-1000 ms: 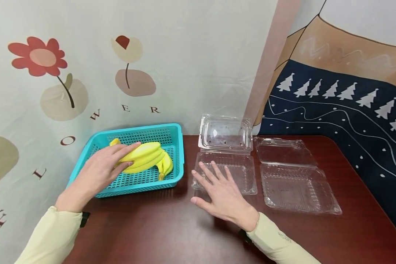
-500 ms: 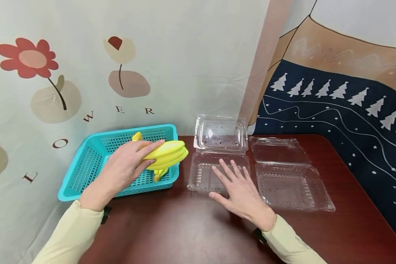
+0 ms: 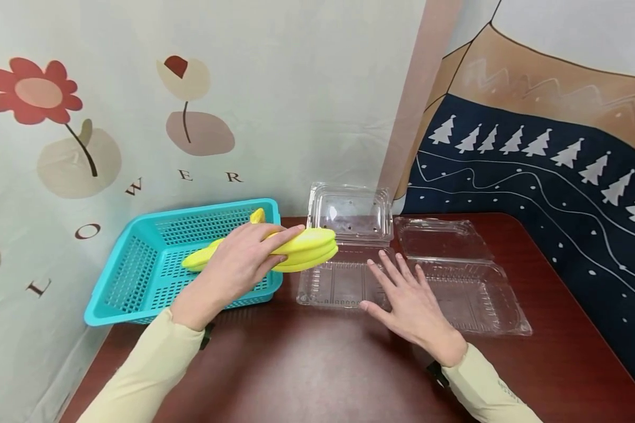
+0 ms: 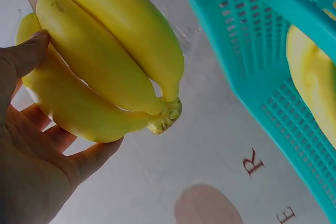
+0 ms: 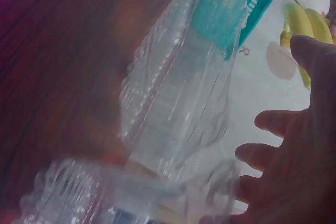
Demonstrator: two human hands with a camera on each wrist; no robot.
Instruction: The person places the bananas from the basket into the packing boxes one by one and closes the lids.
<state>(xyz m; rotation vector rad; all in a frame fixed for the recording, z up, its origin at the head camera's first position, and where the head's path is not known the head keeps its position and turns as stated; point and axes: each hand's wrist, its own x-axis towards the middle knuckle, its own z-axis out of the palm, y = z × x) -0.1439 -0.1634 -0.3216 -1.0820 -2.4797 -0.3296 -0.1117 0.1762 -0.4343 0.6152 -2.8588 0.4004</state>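
Note:
My left hand (image 3: 233, 261) grips a bunch of yellow bananas (image 3: 312, 249), carried past the right end of the turquoise basket (image 3: 137, 258). In the left wrist view the bunch (image 4: 100, 51) lies between thumb and fingers, its stem end pointing away from the palm. Other bananas (image 3: 201, 257) lie in the basket, partly hidden by my left hand. A clear plastic clamshell box (image 3: 330, 288) stands open to the right, its lid raised at the back. My right hand (image 3: 415, 305), fingers spread and holding nothing, hovers by the near edges of this box and a second clear box (image 3: 476, 299).
The second box's lid (image 3: 439, 238) is folded back behind its tray. Everything stands on a dark red table (image 3: 307, 364). Behind it hangs a pale printed cloth (image 3: 280, 117), and a navy one (image 3: 508, 170) with white trees is on the right.
My left hand has lifted the bananas and carried them right, out over the basket's right rim. My right hand has shifted right, fingers still spread. The head view has turned slightly right.

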